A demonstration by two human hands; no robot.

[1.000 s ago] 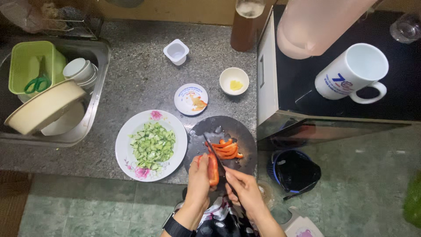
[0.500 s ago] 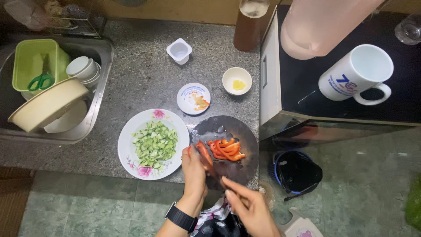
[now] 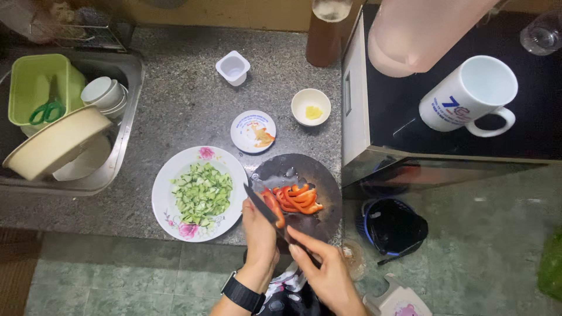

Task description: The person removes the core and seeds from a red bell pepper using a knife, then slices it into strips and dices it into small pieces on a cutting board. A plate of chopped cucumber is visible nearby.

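Right hand gripping knife, left hand pinching red pepper piece on dark round cutting board, cut red pepper strips just beyond, plate of chopped cucumber at left, small saucer, sink far left

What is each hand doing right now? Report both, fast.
Left hand: fingers pressed on the red pepper piece on the round cutting board.
Right hand: closed on the knife, blade over the pepper.
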